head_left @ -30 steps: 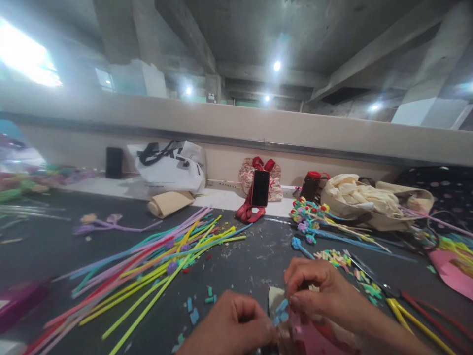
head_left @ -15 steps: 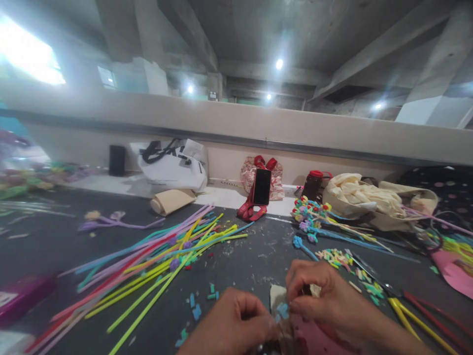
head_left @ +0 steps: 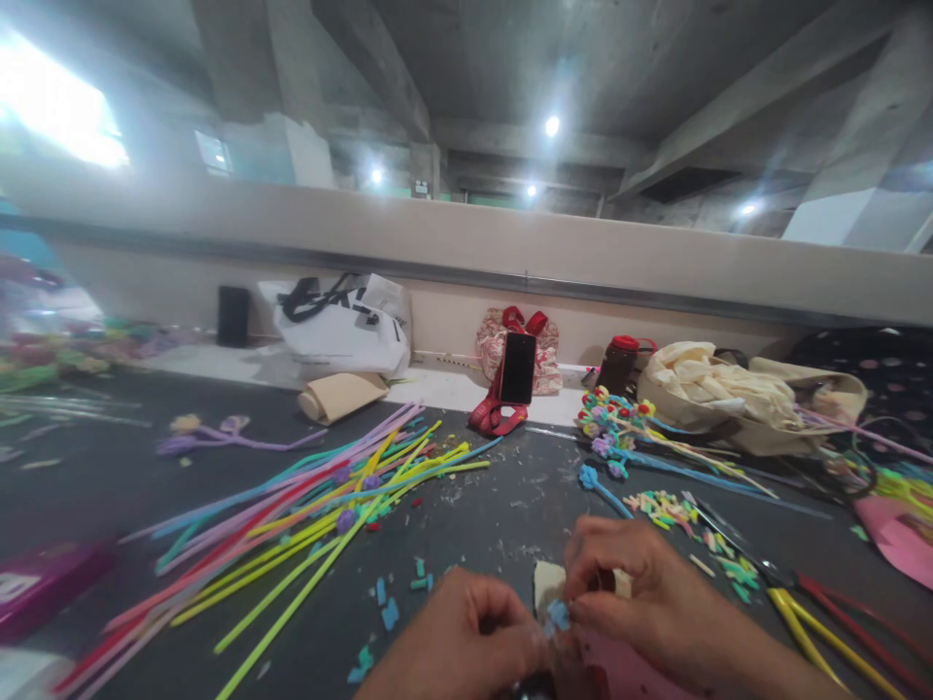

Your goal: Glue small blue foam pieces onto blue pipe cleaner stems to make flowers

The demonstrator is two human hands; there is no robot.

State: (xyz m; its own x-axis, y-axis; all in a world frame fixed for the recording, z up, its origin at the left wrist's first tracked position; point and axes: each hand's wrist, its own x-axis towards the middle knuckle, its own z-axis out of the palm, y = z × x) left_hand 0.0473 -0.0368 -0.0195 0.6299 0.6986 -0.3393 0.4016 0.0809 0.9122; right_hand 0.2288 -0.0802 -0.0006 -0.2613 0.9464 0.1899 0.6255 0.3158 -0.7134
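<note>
Low in the view, both hands are close together over the dark table (head_left: 502,525). My right hand (head_left: 619,593) pinches a small light-blue fuzzy pipe-cleaner piece (head_left: 558,614), looped like a little flower. Just left of it, my left hand (head_left: 473,632) has thumb and forefinger pressed together; whatever lies between them is hidden. Under the hands are a pale scrap (head_left: 548,583) and something pink (head_left: 619,666), partly covered. Short blue pipe-cleaner bits (head_left: 389,612) lie left of my left hand. Beyond my right hand is a blue pipe-cleaner stem with a knotted head (head_left: 589,476).
Long coloured pipe cleaners (head_left: 313,515) spread across the left. To the right lie finished flowers (head_left: 612,418), cut bits (head_left: 660,506) and scissors (head_left: 773,578) with yellow and red handles. A phone (head_left: 518,369), white bag (head_left: 350,331) and cloth bag (head_left: 707,389) stand along the back.
The blue piece has turned slightly at my right fingertips. Both hands stay in nearly the same place, and the view has shifted a touch.
</note>
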